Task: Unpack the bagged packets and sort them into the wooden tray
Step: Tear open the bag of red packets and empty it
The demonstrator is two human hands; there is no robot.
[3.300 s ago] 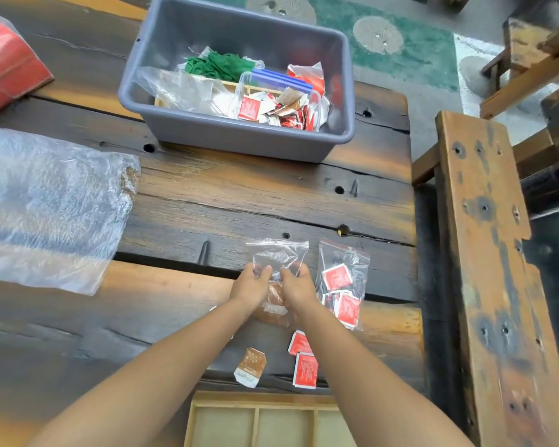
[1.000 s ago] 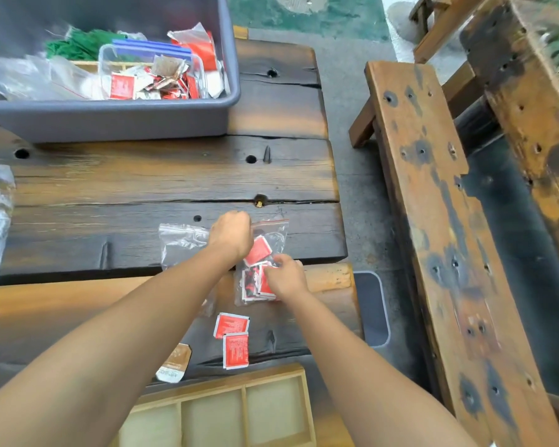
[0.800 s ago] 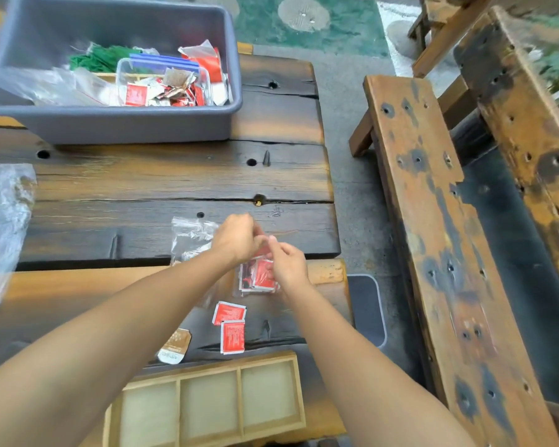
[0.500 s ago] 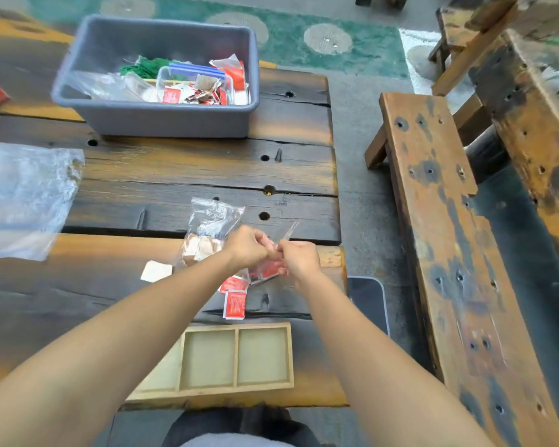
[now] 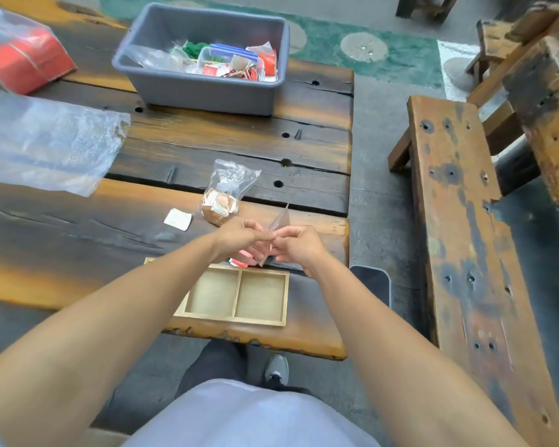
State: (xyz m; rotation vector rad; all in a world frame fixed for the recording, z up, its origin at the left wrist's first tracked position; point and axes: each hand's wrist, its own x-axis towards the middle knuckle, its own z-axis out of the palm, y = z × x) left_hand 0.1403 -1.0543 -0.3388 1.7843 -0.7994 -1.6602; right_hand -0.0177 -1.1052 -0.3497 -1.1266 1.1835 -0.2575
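My left hand (image 5: 239, 238) and my right hand (image 5: 296, 245) meet above the table's near edge. Both pinch a small clear bag (image 5: 276, 225) that stands up between them. Red packets (image 5: 242, 260) show under my hands, partly hidden. Just in front of my hands lies the wooden tray (image 5: 284, 296), its two visible compartments bare. A second clear bag with brown packets (image 5: 221, 201) lies on the table behind my hands, with a white packet (image 5: 177, 218) beside it on the left.
A grey bin (image 5: 204, 91) with packets, bags and a clear box stands at the back of the table. A large plastic sheet (image 5: 46, 140) and a red bagged box (image 5: 23, 62) lie at the left. A wooden bench (image 5: 459, 221) runs along the right.
I let go of the brown-packet bag and picked up the red-packet bag. Both hands lifted it off the table toward me. The view tilted down, showing more of the tray.
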